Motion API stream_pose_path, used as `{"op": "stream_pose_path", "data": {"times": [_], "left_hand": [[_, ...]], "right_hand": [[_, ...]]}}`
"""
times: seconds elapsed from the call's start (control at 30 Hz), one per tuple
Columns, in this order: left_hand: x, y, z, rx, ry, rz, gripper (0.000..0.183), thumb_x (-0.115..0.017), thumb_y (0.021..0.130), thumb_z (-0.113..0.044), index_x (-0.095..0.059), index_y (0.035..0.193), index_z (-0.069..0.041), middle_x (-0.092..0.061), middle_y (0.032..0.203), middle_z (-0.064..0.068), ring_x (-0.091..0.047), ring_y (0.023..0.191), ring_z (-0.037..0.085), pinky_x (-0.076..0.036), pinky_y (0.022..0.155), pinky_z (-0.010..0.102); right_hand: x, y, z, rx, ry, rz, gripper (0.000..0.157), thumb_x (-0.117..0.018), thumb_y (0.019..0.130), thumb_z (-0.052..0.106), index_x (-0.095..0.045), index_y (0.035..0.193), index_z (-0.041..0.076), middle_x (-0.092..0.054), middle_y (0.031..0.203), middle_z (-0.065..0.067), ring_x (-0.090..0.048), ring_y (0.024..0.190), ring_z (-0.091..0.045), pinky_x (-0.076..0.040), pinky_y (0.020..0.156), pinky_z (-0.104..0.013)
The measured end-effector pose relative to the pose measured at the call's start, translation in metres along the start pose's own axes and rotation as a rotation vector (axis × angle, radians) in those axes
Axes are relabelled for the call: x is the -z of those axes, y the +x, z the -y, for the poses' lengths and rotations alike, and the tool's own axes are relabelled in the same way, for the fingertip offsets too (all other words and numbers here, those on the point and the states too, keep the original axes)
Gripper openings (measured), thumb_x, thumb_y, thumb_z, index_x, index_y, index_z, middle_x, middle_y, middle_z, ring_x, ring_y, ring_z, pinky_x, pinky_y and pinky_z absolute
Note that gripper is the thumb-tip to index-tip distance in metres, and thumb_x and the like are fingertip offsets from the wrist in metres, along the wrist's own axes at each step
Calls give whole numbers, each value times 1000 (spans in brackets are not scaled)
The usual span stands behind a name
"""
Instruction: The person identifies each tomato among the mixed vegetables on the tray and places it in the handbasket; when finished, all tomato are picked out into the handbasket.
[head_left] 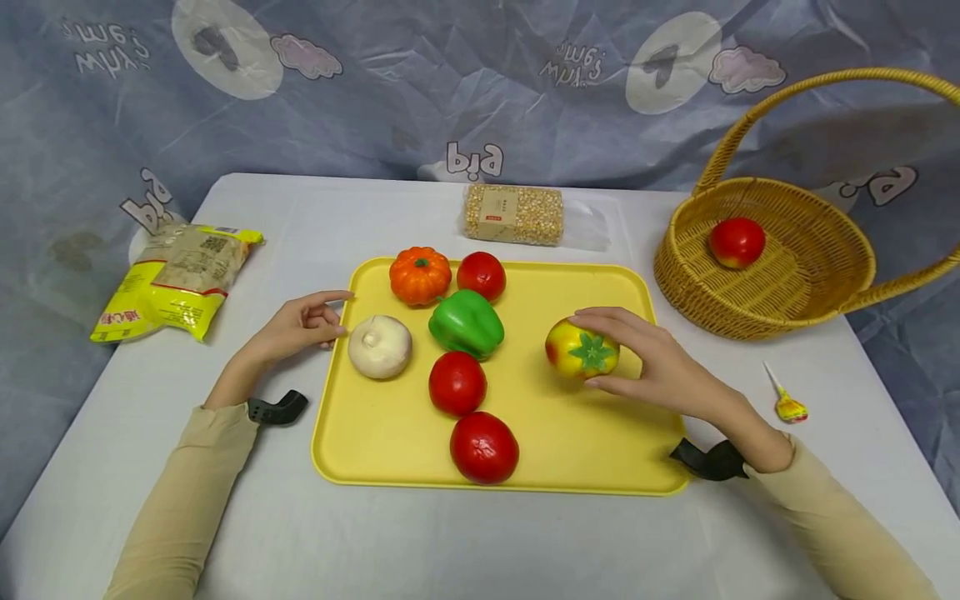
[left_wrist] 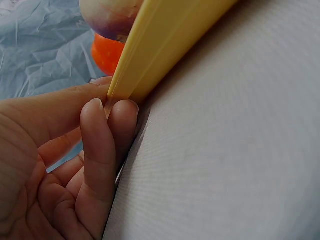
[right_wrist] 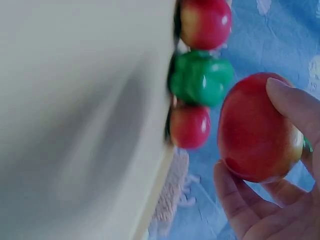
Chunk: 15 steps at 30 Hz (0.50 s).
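From the head, the right hand point(head_left: 652, 362) grips a round red-and-yellow fruit point(head_left: 573, 348) above the flat yellow plastic tray point(head_left: 585, 450). The brown woven basket point(head_left: 693, 296), with one shiny red fruit point(head_left: 737, 242) inside, is to its right and farther back; the left hand point(head_left: 300, 327) is farther from it. The tray has an orange pumpkin point(head_left: 421, 277), white bulb point(head_left: 380, 347), green pepper point(head_left: 467, 325) and three round red fruits point(head_left: 457, 383). From the left wrist, the left hand pinches the tray's edge. From the right wrist, fingers and thumb curl around the red-and-yellow fruit.

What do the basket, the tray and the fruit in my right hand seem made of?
Basket: wicker or plastic imitation, slightly glossy; woven strands show. Tray: probably plastic, smooth, with a raised rim. Fruit: perhaps plastic or painted foam; its smooth red surface shines softly.
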<state>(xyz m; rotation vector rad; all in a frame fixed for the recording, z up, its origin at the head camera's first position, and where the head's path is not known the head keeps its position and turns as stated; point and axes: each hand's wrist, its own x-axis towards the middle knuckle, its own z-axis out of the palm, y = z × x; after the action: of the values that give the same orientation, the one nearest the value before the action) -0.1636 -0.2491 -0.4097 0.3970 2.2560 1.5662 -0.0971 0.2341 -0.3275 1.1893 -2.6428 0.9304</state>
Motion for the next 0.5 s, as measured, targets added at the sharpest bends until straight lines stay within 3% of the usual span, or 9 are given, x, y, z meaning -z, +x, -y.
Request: {"op": "stream_pose_path", "data": {"times": [0.13, 0.3, 0.4, 0.5], "left_hand": [[0, 0, 0, 0, 2, 2, 58, -62, 89, -8, -37, 140, 2, -61, 81, -7, -56, 64, 3, -51, 60, 20], [-1, -1, -2, -1, 3, -1, 57, -63, 89, -8, -38, 140, 2, -61, 81, -7, -56, 63, 3, -50, 59, 20], [-1, -1, -2, 3, 9, -4, 57, -63, 89, -9, -38, 140, 1, -61, 81, -7, -56, 64, 3, -50, 59, 20], [-1, -1, -2, 8, 15, -9, 57, -63, 89, -9, -38, 140, 0, -61, 82, -6, -56, 64, 3, -51, 60, 20]], "right_hand": [[16, -2, -6, 36, -21, -111, 82, -86, 55, -2, -54, 130, 6, -56, 127, -10, -43, 123, 2, -33, 100, -5], [35, -9, -12, -5, -98, -208, 87, -87, 49, -8, -54, 129, 4, -56, 126, -15, -42, 122, 8, -35, 95, -2], [47, -13, -18, -51, -156, -243, 90, -86, 48, -11, -53, 131, 6, -55, 129, -11, -40, 121, 11, -33, 95, 0], [58, -15, -25, -97, -189, -283, 92, -85, 48, -13, -52, 132, 7, -52, 132, 1, -39, 119, 12, -32, 94, 1]]}}
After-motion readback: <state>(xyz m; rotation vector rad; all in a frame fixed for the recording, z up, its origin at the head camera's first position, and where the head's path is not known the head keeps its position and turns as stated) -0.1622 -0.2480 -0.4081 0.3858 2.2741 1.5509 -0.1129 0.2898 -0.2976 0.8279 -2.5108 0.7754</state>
